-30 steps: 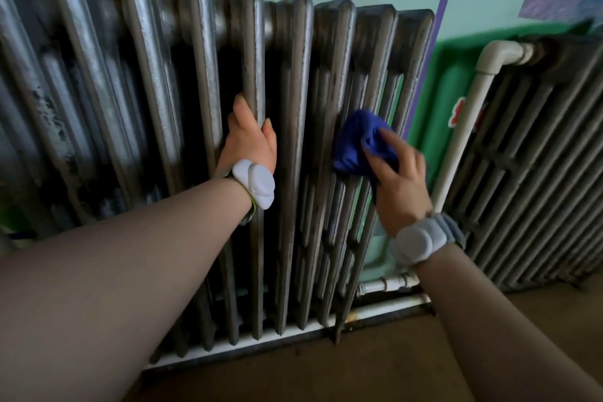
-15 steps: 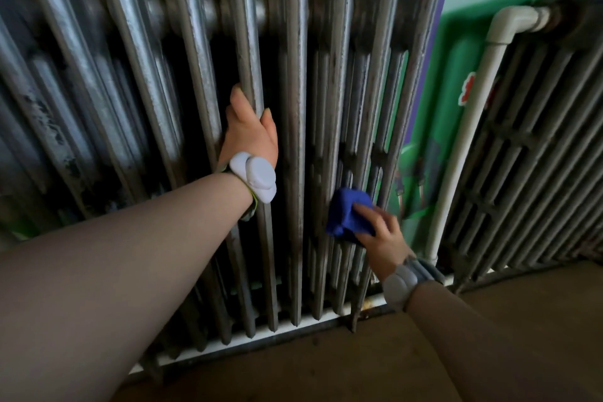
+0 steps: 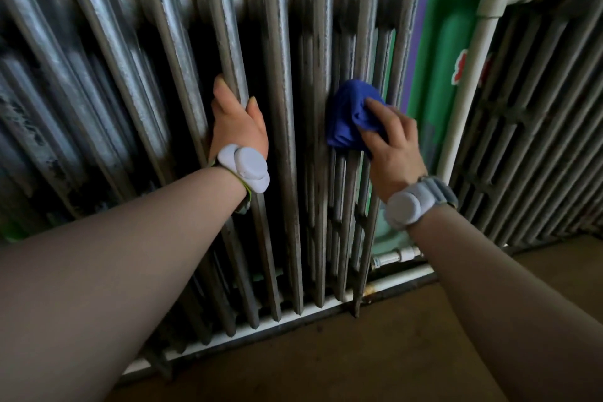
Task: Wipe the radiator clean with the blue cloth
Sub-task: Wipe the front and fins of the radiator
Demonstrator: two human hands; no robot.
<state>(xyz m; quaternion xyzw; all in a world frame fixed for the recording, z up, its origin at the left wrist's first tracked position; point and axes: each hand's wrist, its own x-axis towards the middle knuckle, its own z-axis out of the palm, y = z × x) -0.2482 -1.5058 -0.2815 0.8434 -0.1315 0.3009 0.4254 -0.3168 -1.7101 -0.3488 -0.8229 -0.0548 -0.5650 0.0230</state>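
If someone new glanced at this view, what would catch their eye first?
Probably the blue cloth, bunched under the right hand against the right end of the big grey radiator. Next, the left hand gripping a column mid-radiator, and the white pipe further right.

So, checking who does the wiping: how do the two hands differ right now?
The right hand presses the bunched blue cloth against the radiator; the left hand is bare, gripping a column. The right hand sits nearer the radiator's end. Both wear pale wrist devices.
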